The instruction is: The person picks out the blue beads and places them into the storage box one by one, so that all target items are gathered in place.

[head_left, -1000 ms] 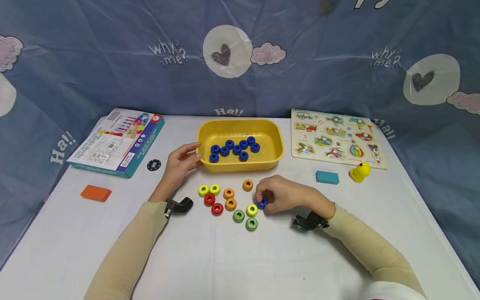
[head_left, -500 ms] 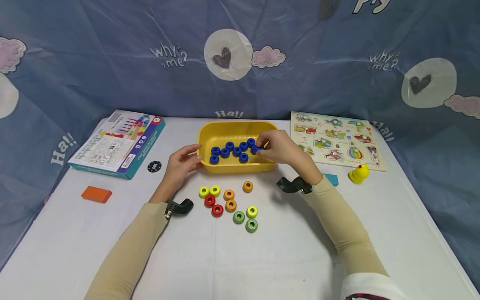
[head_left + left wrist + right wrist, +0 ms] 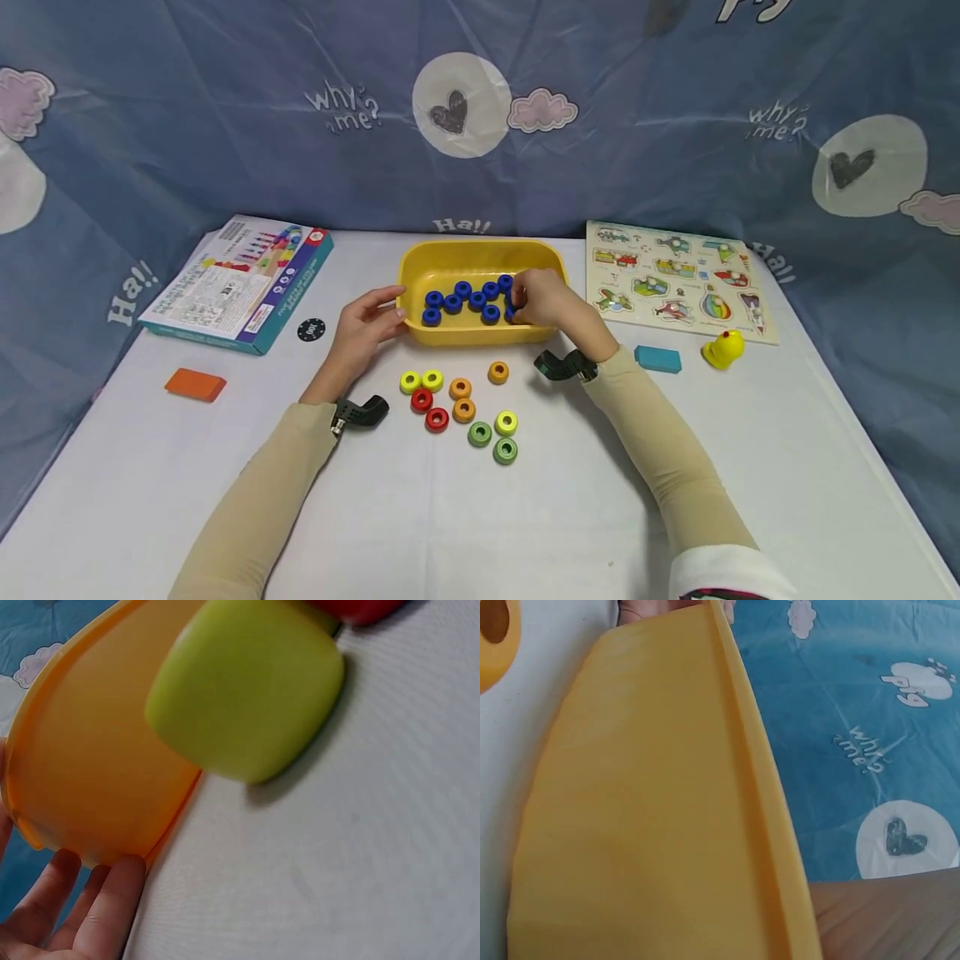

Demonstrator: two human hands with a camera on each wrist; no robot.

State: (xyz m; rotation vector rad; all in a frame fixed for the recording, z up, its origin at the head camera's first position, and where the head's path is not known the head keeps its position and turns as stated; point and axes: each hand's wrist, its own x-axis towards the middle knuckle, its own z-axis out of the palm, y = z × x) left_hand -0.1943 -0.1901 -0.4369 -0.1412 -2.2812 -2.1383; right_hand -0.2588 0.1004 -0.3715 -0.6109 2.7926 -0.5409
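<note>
At the left end of the yellow plastic bin [image 3: 480,335], my left hand [image 3: 363,327] rests its fingertips against the rim. The left wrist view shows those fingers [image 3: 111,911] reaching to the bin's end wall. My right hand [image 3: 543,300] is down inside the bin's right side and pinches a blue ring [image 3: 509,316], mostly covered by the fingers. Several other blue rings [image 3: 477,301] lie on the bin floor beside it. The right wrist view is filled by the bin's outer wall [image 3: 645,795], and the right fingers are out of sight behind the rim.
In front of the bin lie loose yellow [image 3: 410,382], red [image 3: 437,419], orange [image 3: 498,372] and green rings [image 3: 506,451]. A toy box [image 3: 236,283], black chip [image 3: 311,330] and orange block [image 3: 195,384] are left; a puzzle board [image 3: 682,279], blue block [image 3: 657,359] and yellow duck [image 3: 723,350] right.
My right hand has carried a blue ring from the table up into the bin's right side, then lowered it slightly toward the front. The left hand has stayed at the bin's end.
</note>
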